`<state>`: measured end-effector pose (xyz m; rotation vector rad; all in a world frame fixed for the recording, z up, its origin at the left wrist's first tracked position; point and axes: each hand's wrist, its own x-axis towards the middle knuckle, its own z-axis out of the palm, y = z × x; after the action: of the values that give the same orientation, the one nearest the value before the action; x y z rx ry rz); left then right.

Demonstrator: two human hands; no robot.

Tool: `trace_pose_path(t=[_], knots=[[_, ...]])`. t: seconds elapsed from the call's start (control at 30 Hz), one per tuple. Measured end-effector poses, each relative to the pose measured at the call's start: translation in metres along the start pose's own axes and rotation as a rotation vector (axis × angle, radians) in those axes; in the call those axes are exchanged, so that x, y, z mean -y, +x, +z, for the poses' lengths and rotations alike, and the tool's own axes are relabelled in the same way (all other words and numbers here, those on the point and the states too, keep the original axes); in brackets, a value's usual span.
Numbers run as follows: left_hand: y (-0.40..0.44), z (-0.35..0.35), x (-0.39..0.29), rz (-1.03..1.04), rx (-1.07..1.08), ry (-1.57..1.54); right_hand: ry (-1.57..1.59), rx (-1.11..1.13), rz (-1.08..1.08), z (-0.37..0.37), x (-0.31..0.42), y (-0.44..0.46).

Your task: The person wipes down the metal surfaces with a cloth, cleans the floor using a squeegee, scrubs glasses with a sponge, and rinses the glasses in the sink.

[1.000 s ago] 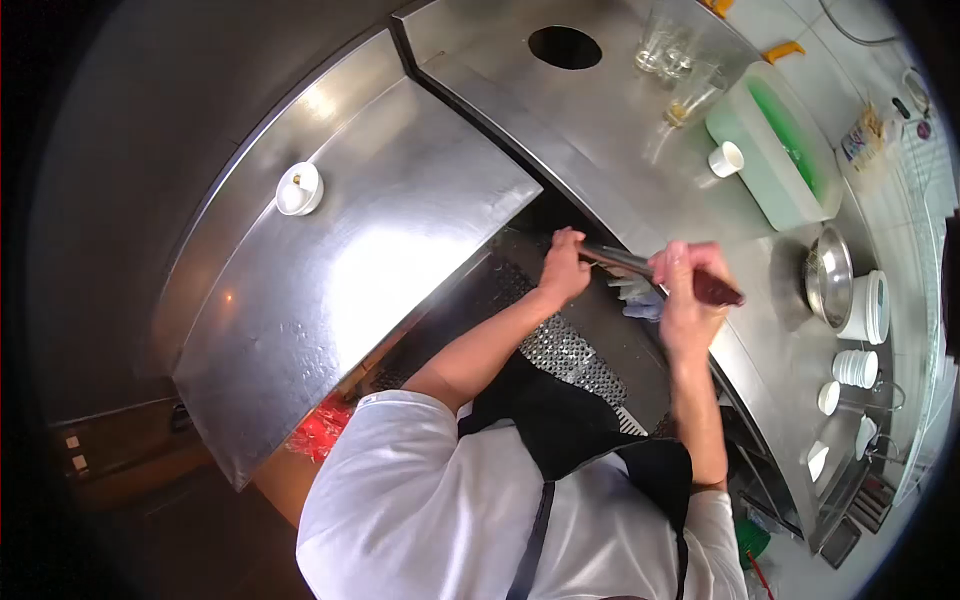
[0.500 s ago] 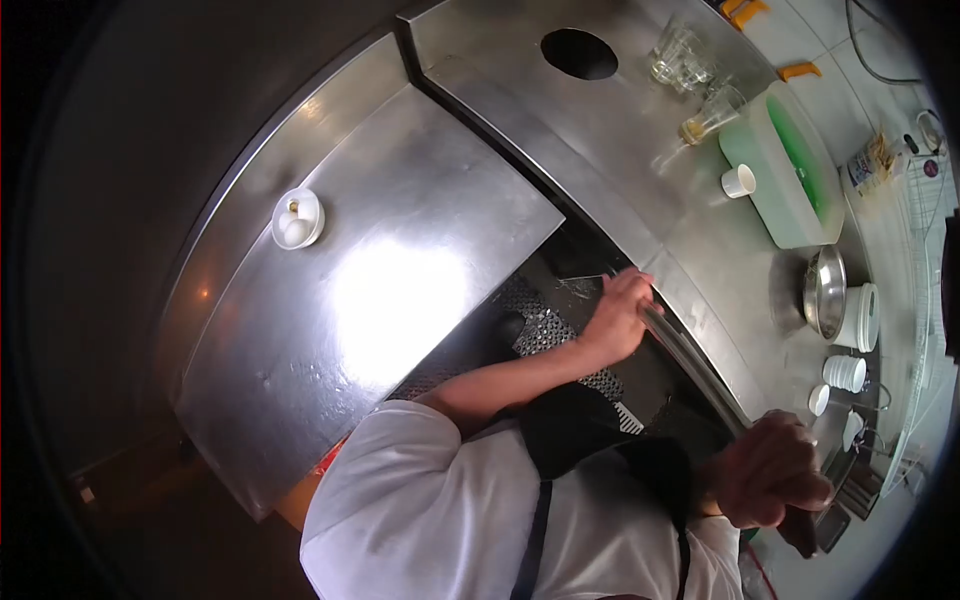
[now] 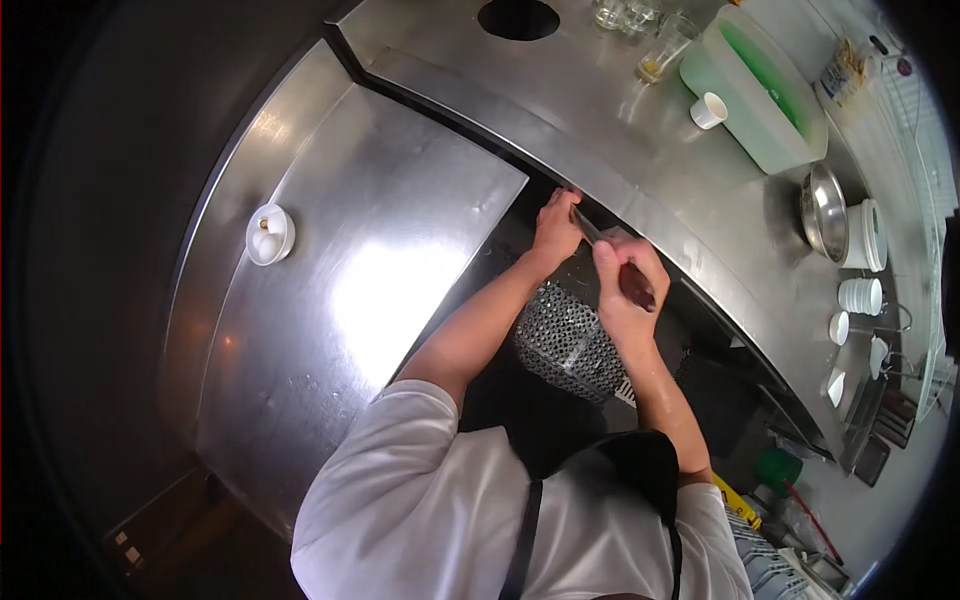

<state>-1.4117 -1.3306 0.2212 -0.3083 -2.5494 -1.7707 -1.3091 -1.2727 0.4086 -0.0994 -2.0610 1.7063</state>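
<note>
My right hand (image 3: 632, 285) is closed round the dark brown handle (image 3: 637, 288) of what looks like a long knife. Its narrow metal blade (image 3: 587, 226) points away from me and is strongly foreshortened. My left hand (image 3: 557, 228) is closed at the far end of the blade, with its fingertips close to the edge of the steel counter (image 3: 640, 205). The fingers partly hide the tip. Both hands are close together over the gap between the two steel surfaces.
On the left steel table (image 3: 330, 190) stands a white bowl of eggs (image 3: 268, 240). Across the counter are glasses (image 3: 665, 50), a white cup (image 3: 709, 110), a pale green tub (image 3: 740, 120), a metal bowl (image 3: 824, 212) and stacked white cups (image 3: 860, 296). A perforated floor mat (image 3: 565, 345) lies below.
My right hand has moved forward and left with the knife, coming close to my left hand. The blade now points away from me. The camera view has shifted too.
</note>
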Motion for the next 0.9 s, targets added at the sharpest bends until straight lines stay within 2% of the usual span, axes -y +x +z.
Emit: trace_pose_path(t=[0.07,0.17,0.2,0.27,0.37,0.43,0.47,0.5,0.53,0.57,0.6,0.63,0.67,0.7,0.73,0.8,0.83,0.9], knots=[[-0.016,0.003,-0.004,0.072,-0.071,0.0,-0.083,0.116,-0.027,-0.008,0.012,-0.01],[-0.071,-0.006,-0.05,0.047,0.013,-0.111,-0.106,0.228,-0.113,-0.025,0.055,-0.034],[-0.09,0.0,-0.043,0.078,0.083,-0.2,-0.111,0.251,-0.157,-0.032,0.067,-0.046],[-0.127,0.017,-0.026,0.182,0.079,-0.364,-0.093,0.277,-0.236,-0.043,0.085,-0.073],[-0.177,0.001,-0.059,0.08,0.128,-0.462,-0.043,0.268,-0.373,-0.061,0.106,-0.123],[-0.204,-0.008,-0.081,0.191,0.163,-0.128,-0.023,0.283,-0.529,-0.087,0.125,-0.154],[-0.22,0.008,-0.074,0.157,0.062,-0.222,0.031,0.322,-0.597,-0.109,0.135,-0.174],[-0.235,-0.002,-0.096,0.181,0.033,-0.076,0.155,0.3,-0.647,-0.124,0.16,-0.192],[-0.248,0.005,-0.089,0.282,0.105,-0.045,0.149,0.264,-0.606,-0.146,0.185,-0.215],[-0.262,0.015,-0.078,0.384,0.181,-0.016,0.324,0.327,-0.624,-0.168,0.2,-0.23],[-0.28,0.027,-0.073,0.326,0.311,-0.02,0.363,0.384,-0.713,-0.193,0.208,-0.243],[-0.298,0.038,-0.082,0.412,0.292,-0.032,0.453,0.459,-0.73,-0.216,0.214,-0.255],[-0.315,0.041,-0.098,0.351,0.454,0.004,0.425,0.542,-0.693,-0.241,0.226,-0.266],[-0.331,0.045,-0.112,0.292,0.615,0.046,0.412,0.472,-0.677,-0.27,0.225,-0.286],[-0.348,0.054,-0.113,0.339,0.674,0.055,0.479,0.474,-0.674,-0.293,0.222,-0.297],[-0.375,0.073,-0.118,0.409,0.831,0.029,0.478,0.214,-0.655,-0.311,0.23,-0.334],[-0.382,0.081,-0.124,0.576,0.913,0.047,0.475,0.115,-0.651,-0.319,0.234,-0.351],[-0.398,0.107,-0.13,0.629,1.104,-0.105,0.387,0.097,-0.671,-0.342,0.242,-0.383]])
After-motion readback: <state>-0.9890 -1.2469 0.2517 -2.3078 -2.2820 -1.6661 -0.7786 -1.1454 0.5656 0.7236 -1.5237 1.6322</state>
